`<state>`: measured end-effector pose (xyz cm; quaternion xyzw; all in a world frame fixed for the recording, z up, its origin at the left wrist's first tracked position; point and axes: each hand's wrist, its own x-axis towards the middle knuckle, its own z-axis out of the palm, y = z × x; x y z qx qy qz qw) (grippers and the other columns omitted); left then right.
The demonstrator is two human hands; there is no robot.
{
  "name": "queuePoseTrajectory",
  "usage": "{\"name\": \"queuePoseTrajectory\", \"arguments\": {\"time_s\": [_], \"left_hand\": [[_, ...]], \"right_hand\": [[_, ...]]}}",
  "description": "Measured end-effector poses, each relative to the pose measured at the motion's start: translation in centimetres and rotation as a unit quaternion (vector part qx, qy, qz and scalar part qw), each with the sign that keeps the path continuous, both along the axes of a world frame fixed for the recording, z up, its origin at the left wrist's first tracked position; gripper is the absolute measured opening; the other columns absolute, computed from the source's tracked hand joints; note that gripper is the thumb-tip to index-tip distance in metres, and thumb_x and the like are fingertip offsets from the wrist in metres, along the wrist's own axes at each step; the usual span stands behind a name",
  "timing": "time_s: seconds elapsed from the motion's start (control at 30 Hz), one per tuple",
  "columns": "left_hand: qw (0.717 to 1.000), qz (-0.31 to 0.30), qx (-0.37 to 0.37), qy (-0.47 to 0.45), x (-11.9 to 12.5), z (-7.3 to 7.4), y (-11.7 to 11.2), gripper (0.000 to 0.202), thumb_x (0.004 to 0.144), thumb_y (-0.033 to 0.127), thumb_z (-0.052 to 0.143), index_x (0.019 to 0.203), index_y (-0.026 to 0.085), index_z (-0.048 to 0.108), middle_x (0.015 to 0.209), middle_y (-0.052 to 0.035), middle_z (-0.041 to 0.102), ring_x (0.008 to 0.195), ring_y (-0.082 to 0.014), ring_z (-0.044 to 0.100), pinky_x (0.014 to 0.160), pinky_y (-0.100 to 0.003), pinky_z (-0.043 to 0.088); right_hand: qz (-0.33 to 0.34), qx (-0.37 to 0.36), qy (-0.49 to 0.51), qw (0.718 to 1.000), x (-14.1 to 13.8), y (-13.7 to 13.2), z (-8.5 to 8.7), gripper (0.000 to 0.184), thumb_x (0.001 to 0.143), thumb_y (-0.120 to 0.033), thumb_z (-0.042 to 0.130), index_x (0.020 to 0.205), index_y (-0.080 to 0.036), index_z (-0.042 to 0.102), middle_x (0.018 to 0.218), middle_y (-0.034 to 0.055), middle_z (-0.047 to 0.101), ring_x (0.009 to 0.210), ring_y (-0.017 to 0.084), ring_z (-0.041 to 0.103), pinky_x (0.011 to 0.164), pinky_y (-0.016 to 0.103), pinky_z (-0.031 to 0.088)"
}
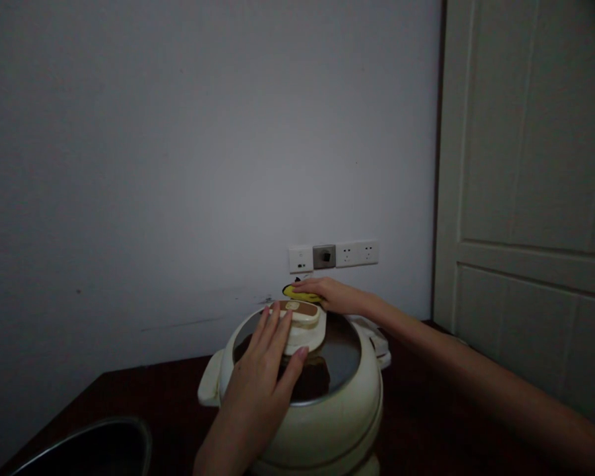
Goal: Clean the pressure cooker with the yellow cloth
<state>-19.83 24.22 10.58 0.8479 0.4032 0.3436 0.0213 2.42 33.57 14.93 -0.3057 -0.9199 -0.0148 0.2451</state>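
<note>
A cream electric cooking pot [327,430] with side handles stands on a dark table. Its glass lid [344,350] is on, topped by a cream lid knob [305,337] with a brown inset. My left hand [260,377] rests on the lid, fingers spread against the knob's left side and thumb at its front. Behind the knob, my right hand [334,294] is closed over a yellow cloth [301,293] with a dark edge, at the far rim of the pot. Part of the cloth is hidden under the fingers.
The dark red-brown table [178,390] meets a pale wall [203,165] behind the pot. Wall sockets [357,252] sit just above it. A dark round pan or basin [94,449] is at the front left. A panelled door [525,198] stands on the right.
</note>
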Motion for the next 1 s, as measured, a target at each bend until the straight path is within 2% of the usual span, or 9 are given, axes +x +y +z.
{"name": "queuePoseTrajectory", "arguments": {"time_s": [0.17, 0.3, 0.4, 0.47, 0.6, 0.67, 0.77, 0.87, 1.0], "left_hand": [[1.0, 0.001, 0.006, 0.003, 0.0, 0.0, 0.1, 0.057, 0.092, 0.046, 0.033, 0.143, 0.021, 0.031, 0.151, -0.0071, 0.023, 0.14, -0.0228, 0.015, 0.111, -0.047, 0.024], [1.0, 0.008, 0.006, 0.005, 0.1, 0.1, 0.0, 0.057, 0.092, 0.047, 0.033, 0.142, 0.019, 0.033, 0.152, -0.0074, 0.023, 0.14, -0.0232, 0.016, 0.111, -0.046, 0.025], [1.0, 0.005, 0.01, 0.002, 0.1, 0.0, -0.1, 0.058, 0.091, 0.047, 0.034, 0.142, 0.019, 0.033, 0.151, -0.0078, 0.023, 0.14, -0.0235, 0.015, 0.111, -0.045, 0.024], [1.0, 0.003, 0.012, 0.001, 0.1, -0.1, 0.0, 0.058, 0.092, 0.047, 0.033, 0.142, 0.019, 0.032, 0.152, -0.0079, 0.022, 0.14, -0.0234, 0.015, 0.111, -0.046, 0.024], [1.0, 0.002, 0.016, 0.003, 0.0, -0.2, 0.0, 0.058, 0.092, 0.047, 0.033, 0.143, 0.02, 0.031, 0.151, -0.0074, 0.023, 0.14, -0.0232, 0.015, 0.111, -0.046, 0.025], [1.0, 0.004, 0.017, 0.004, 0.1, -0.1, 0.0, 0.058, 0.092, 0.047, 0.033, 0.143, 0.02, 0.032, 0.151, -0.0079, 0.024, 0.14, -0.0233, 0.016, 0.111, -0.046, 0.026], [1.0, 0.007, 0.018, 0.005, 0.1, 0.0, 0.0, 0.058, 0.091, 0.047, 0.033, 0.142, 0.019, 0.033, 0.151, -0.0084, 0.025, 0.14, -0.0235, 0.017, 0.111, -0.046, 0.026], [1.0, 0.009, 0.017, 0.005, 0.1, -0.1, 0.0, 0.059, 0.091, 0.048, 0.033, 0.142, 0.018, 0.034, 0.151, -0.0084, 0.025, 0.14, -0.0234, 0.018, 0.111, -0.046, 0.026], [1.0, 0.011, 0.022, -0.001, 0.1, -0.2, 0.0, 0.057, 0.091, 0.047, 0.034, 0.142, 0.02, 0.034, 0.15, -0.0077, 0.026, 0.14, -0.0232, 0.018, 0.11, -0.046, 0.026]], "right_hand": [[-0.031, 0.014, -0.035, 0.999, 0.5, -1.8, 0.3, 0.06, 0.071, 0.003, 0.044, 0.127, -0.017, 0.055, 0.134, 0.0097, 0.052, 0.122, 0.017, 0.049, 0.104, 0.035, 0.037], [-0.016, -0.037, -0.07, 0.997, 1.2, -1.8, 2.6, 0.059, 0.065, 0.006, 0.045, 0.116, -0.018, 0.064, 0.12, 0.0066, 0.064, 0.11, 0.018, 0.058, 0.096, 0.03, 0.042], [-0.062, -0.109, -0.059, 0.99, 1.8, -0.8, 4.7, 0.054, 0.065, 0.003, 0.043, 0.11, -0.016, 0.066, 0.105, 0.0052, 0.07, 0.092, 0.016, 0.064, 0.08, 0.025, 0.047], [-0.101, -0.095, -0.023, 0.99, 1.7, 0.2, 5.2, 0.052, 0.067, 0.002, 0.043, 0.111, -0.014, 0.065, 0.103, 0.0061, 0.07, 0.088, 0.016, 0.064, 0.077, 0.024, 0.047], [-0.088, -0.008, -0.033, 0.996, 0.4, 1.1, 3.6, 0.055, 0.065, 0.005, 0.044, 0.114, -0.015, 0.063, 0.114, 0.0086, 0.066, 0.105, 0.02, 0.059, 0.09, 0.03, 0.043], [-0.07, 0.011, -0.074, 0.995, 0.2, 0.4, 2.1, 0.055, 0.067, 0.004, 0.045, 0.116, -0.014, 0.061, 0.119, 0.0113, 0.063, 0.11, 0.021, 0.057, 0.094, 0.032, 0.042], [-0.082, 0.036, -0.096, 0.991, 1.0, -1.3, 0.7, 0.053, 0.07, 0.004, 0.045, 0.118, -0.012, 0.059, 0.121, 0.0146, 0.061, 0.111, 0.022, 0.057, 0.095, 0.035, 0.042], [-0.072, 0.026, -0.101, 0.992, 2.4, -2.5, 1.0, 0.049, 0.072, 0.003, 0.044, 0.116, -0.013, 0.061, 0.118, 0.0136, 0.063, 0.109, 0.021, 0.058, 0.094, 0.034, 0.044], [-0.098, 0.049, -0.056, 0.992, 2.5, -1.8, 2.7, 0.056, 0.07, 0.005, 0.044, 0.122, -0.01, 0.056, 0.123, 0.0155, 0.059, 0.112, 0.022, 0.055, 0.096, 0.035, 0.042]]}}
